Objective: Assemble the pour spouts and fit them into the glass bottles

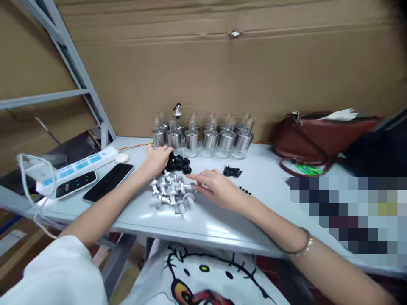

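My left hand reaches over the left edge of a pile of black stoppers. Its fingers bend down onto a black stopper at the edge of the pile; the thumb is hidden. My right hand is open, index finger and thumb stretched apart, beside a heap of silvery pour spouts. Its fingertips are at the heap's right side, and nothing shows held in it. Behind the piles stand two rows of glass bottles with metal sleeves. One back bottle carries a pour spout with a black tip.
Small black parts lie right of the stoppers, with more black pieces nearer my right wrist. To the left are a phone, a white device and a power strip. A red-brown handbag sits at right.
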Demonstrator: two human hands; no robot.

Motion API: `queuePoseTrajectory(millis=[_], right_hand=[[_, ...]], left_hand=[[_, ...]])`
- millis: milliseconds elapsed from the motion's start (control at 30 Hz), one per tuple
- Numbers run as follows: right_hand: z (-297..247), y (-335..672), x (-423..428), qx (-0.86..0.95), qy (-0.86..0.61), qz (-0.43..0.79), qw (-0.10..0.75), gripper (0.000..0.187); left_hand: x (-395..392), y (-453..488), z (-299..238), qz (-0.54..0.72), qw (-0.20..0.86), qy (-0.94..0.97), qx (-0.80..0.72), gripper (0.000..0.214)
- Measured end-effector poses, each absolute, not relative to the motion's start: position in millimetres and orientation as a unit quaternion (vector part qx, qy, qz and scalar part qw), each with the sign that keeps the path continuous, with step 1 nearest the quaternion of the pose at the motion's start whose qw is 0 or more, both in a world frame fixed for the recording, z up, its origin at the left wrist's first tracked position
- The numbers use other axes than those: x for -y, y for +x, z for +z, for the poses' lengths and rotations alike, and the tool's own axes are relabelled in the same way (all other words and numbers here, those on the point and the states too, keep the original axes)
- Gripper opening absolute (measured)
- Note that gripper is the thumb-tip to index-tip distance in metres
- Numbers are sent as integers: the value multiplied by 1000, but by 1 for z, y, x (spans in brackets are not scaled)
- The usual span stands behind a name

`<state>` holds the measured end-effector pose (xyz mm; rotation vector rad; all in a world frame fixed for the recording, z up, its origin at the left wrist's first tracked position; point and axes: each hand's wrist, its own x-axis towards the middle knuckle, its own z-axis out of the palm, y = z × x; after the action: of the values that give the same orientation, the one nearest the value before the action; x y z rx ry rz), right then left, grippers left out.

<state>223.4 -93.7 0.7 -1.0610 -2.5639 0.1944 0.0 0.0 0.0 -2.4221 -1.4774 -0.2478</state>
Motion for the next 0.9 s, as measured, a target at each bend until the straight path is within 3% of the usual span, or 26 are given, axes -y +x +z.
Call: queuePoseTrajectory(millis=[400, 600, 767, 900], right_hand=[[10, 232, 100, 888, -378, 135, 224, 37], [14, 237, 96, 889, -375, 66, 255, 36], [19, 241, 95, 884, -363, 39, 292, 33], [19, 244, 94, 885, -365, 28, 287, 33]], left_hand=[[6, -1, 5, -133, 156, -838, 506, 29], [-13, -8, 24, -351, 191, -774, 492, 38], [-54, 9, 65, -459, 58, -739, 491, 51], [-91, 33, 91, -366, -87, -722, 581, 81]])
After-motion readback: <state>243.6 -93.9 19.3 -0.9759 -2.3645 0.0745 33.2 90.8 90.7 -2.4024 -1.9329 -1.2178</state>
